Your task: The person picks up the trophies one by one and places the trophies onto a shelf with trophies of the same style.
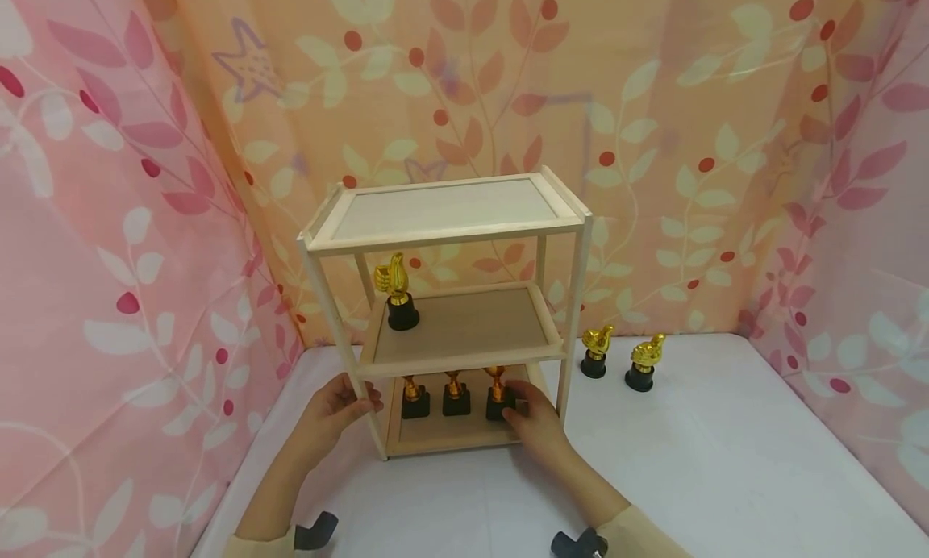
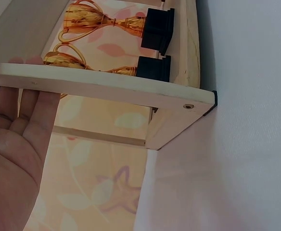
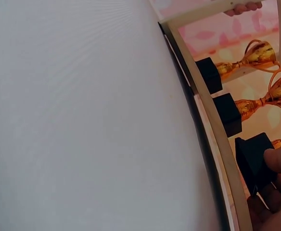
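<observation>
A three-tier wooden shelf (image 1: 443, 211) stands on the white table. My left hand (image 1: 327, 421) holds its left front post (image 2: 107, 86), fingers wrapped around the wood. On the bottom tier, my right hand (image 1: 540, 429) pinches the black base (image 3: 256, 161) of the rightmost gold trophy cup (image 1: 497, 405) between thumb and fingers. That base looks slightly tilted in the right wrist view; whether it touches the tier I cannot tell. Two similar trophy cups, one in the middle (image 1: 456, 398) and one at left (image 1: 415, 401), stand upright beside it. The middle tier hides their tops in the head view.
A gold thumbs-up trophy (image 1: 401, 296) stands at the left of the middle tier. Two more thumbs-up trophies, one nearer the shelf (image 1: 595, 355) and one farther right (image 1: 643, 364), stand on the table (image 1: 711, 445). Patterned curtains (image 1: 653, 179) enclose the back and sides.
</observation>
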Demonstrator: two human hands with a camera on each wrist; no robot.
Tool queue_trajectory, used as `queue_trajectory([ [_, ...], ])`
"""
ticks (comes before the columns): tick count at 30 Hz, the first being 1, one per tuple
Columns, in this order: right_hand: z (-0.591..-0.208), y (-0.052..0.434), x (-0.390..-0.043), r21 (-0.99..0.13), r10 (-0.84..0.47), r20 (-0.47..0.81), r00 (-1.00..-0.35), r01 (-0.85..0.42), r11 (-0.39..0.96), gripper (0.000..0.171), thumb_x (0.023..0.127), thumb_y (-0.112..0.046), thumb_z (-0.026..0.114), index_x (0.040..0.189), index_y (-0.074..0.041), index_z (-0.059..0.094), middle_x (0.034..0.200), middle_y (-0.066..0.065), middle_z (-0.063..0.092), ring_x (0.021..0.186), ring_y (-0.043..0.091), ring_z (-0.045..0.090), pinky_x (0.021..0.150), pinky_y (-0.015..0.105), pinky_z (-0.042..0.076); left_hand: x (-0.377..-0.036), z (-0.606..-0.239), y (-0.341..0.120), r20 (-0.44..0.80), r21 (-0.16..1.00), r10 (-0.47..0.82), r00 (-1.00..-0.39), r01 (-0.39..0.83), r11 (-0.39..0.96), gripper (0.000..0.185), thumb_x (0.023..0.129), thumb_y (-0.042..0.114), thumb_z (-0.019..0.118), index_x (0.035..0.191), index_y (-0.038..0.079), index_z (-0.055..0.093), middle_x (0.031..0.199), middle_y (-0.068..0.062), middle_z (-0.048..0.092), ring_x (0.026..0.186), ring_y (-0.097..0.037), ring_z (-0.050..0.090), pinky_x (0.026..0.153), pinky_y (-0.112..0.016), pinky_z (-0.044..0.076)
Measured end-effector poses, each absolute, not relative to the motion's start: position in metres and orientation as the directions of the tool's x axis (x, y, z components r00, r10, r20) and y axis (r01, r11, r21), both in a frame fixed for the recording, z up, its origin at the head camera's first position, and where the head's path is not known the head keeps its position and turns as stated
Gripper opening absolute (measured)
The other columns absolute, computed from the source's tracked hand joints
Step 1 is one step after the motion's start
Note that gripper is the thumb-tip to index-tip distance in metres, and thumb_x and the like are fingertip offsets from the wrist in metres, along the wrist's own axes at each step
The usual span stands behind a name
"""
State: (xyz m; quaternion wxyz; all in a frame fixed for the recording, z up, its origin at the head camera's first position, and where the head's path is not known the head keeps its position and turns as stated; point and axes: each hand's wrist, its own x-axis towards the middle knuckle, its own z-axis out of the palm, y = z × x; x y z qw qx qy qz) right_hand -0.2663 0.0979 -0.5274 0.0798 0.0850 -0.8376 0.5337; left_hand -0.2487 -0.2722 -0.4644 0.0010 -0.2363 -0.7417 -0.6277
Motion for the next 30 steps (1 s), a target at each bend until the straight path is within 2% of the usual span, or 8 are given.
queue_trajectory([
  [6, -0.5278, 0.0984, -0.2654, -0.865, -0.065, 0.245, -0.967, -0.248, 0.437, 0.047, 0.092, -0.003, 0.070, 0.138, -0.004, 0.058, 0.137, 0.018, 0.060, 0.126, 0.039, 0.057, 0.108, 0.060, 0.043, -0.2496, -0.4638, -0.2716, 0.291, 0.933, 0.348, -0.891, 0.345, 0.103, 0.025, 0.102, 0.005, 0.061, 0.122, -0.007, 0.052, 0.112, -0.020, 0.065, 0.103, -0.019, 0.073, 0.097, -0.025, 0.056],
  [13, -0.5277, 0.0980, -0.2660, -0.842, -0.060, 0.232, -0.971, -0.232, 0.487, 0.047, 0.091, -0.003, 0.071, 0.137, -0.002, 0.058, 0.141, 0.019, 0.058, 0.136, 0.041, 0.051, 0.113, 0.057, 0.040, -0.2494, -0.4647, -0.2715, 0.278, 0.940, 0.340, -0.898, 0.328, 0.096, 0.027, 0.102, 0.005, 0.061, 0.123, -0.008, 0.051, 0.112, -0.017, 0.065, 0.104, -0.018, 0.073, 0.097, -0.025, 0.056],
  [18, -0.5281, 0.0978, -0.2674, -0.827, -0.071, 0.251, -0.965, -0.253, 0.502, 0.048, 0.089, 0.000, 0.072, 0.136, 0.000, 0.058, 0.140, 0.021, 0.059, 0.135, 0.043, 0.052, 0.112, 0.059, 0.041, -0.2490, -0.4648, -0.2716, 0.283, 0.939, 0.341, -0.896, 0.332, 0.092, 0.026, 0.102, 0.004, 0.061, 0.123, -0.008, 0.051, 0.112, -0.017, 0.065, 0.104, -0.018, 0.072, 0.097, -0.025, 0.056],
  [30, -0.5287, 0.0970, -0.2716, -0.832, -0.041, 0.231, -0.972, -0.220, 0.510, 0.049, 0.091, 0.000, 0.070, 0.138, -0.001, 0.058, 0.142, 0.022, 0.058, 0.135, 0.043, 0.052, 0.112, 0.058, 0.043, -0.2492, -0.4646, -0.2717, 0.283, 0.940, 0.345, -0.895, 0.330, 0.085, 0.027, 0.102, 0.004, 0.060, 0.124, -0.008, 0.051, 0.112, -0.016, 0.065, 0.105, -0.019, 0.073, 0.097, -0.026, 0.056],
])
